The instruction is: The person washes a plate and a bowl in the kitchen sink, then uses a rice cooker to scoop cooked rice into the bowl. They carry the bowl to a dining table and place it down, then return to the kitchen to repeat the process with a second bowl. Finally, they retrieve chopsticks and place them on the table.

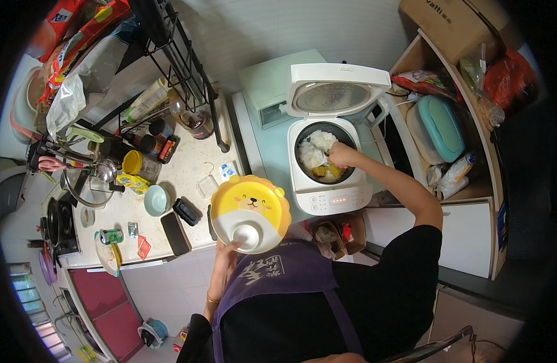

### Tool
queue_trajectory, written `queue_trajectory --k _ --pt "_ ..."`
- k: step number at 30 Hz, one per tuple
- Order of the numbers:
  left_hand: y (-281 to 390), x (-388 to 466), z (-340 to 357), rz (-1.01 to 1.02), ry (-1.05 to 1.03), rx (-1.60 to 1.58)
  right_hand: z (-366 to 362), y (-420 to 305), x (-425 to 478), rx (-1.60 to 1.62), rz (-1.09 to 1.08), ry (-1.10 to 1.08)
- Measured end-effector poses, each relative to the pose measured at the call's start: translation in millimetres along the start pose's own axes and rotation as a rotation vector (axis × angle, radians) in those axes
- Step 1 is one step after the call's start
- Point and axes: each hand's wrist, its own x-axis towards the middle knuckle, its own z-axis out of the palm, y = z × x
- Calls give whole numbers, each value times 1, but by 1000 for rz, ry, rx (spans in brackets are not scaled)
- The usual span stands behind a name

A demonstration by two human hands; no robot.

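Observation:
My left hand point(226, 255) grips the lower rim of a yellow and white bear-face plate point(269, 213), with the thumb by its small round cup. Nothing but the cup and the printed bear face shows on the plate. To its right stands a white rice cooker point(335, 199) with its lid point(337, 93) raised. My right hand point(343, 155) reaches into the cooker's dark inner pot, closed around a pale utensil point(325, 159) that is mostly hidden. White rice point(313, 155) fills much of the pot, and yellow chunks point(321, 171) lie at its near side.
On the left counter are a light-blue bowl point(156, 201), a smartphone point(175, 234), a green can point(111, 236) and several jars. A black wire rack point(187, 59) rises behind them. Right of the cooker, a shelf holds a teal-lidded container point(442, 129). An open cardboard box point(353, 231) sits below the cooker.

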Motion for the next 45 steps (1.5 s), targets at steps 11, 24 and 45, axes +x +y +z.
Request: queue_trajectory --k 11,24,45 --pt "-4 19 -7 -34 -57 -25 19 44 45 819 181 -428" --pt "20 48 46 37 -176 8 2 66 -56 683 -122 171" --pt "-21 97 90 -241 -357 -237 70 20 -144 -231 -717 992"
